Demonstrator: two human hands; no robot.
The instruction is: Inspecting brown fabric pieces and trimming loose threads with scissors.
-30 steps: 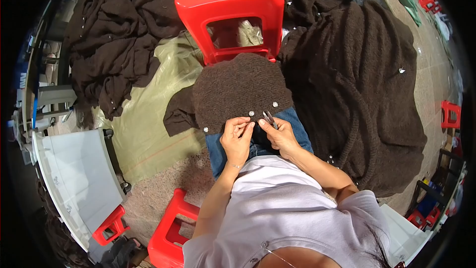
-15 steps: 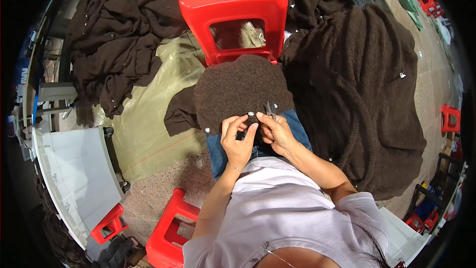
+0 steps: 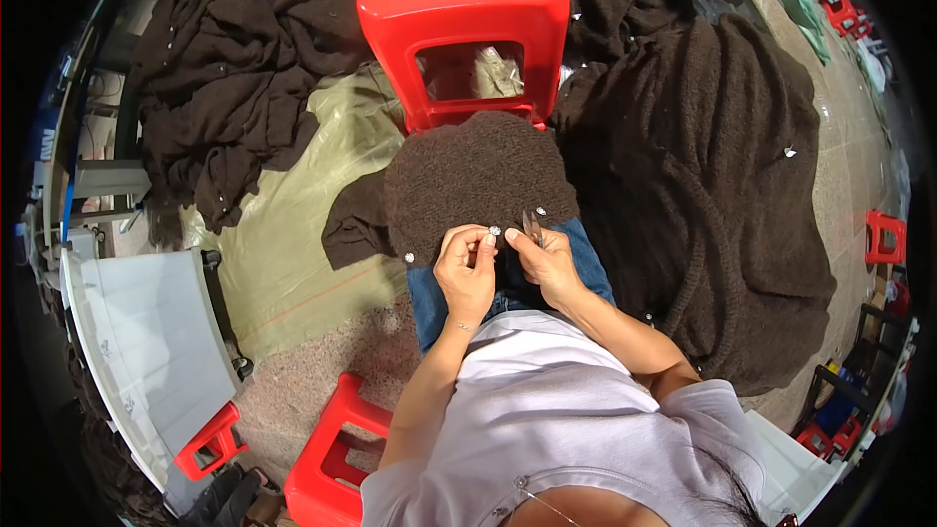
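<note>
A dark brown knitted garment (image 3: 473, 171) lies across my lap, with shiny, button-like pieces along its near edge. My left hand (image 3: 467, 278) pinches that edge between thumb and fingers, right beside the middle shiny button (image 3: 495, 230). In my right hand (image 3: 551, 268) is a pair of small thread snips (image 3: 532, 225), their dark blades pointing away from me above the fingers. The right thumb and index finger reach toward the same button from the right. Other shiny buttons sit on the garment's right (image 3: 542, 211) and left (image 3: 410, 258) edge parts.
A red plastic stool (image 3: 464, 0) stands just beyond my lap. Heaps of brown knitwear lie at left (image 3: 229, 59) and right (image 3: 752, 215). Yellowish plastic sheeting (image 3: 293, 224) covers floor at left. Another red stool (image 3: 337, 449) and a white bin (image 3: 146, 332) are at near left.
My left thumb has come up against the garment edge by the middle button, and the left fingers have drawn closer together. The right hand with the snips has shifted only slightly.
</note>
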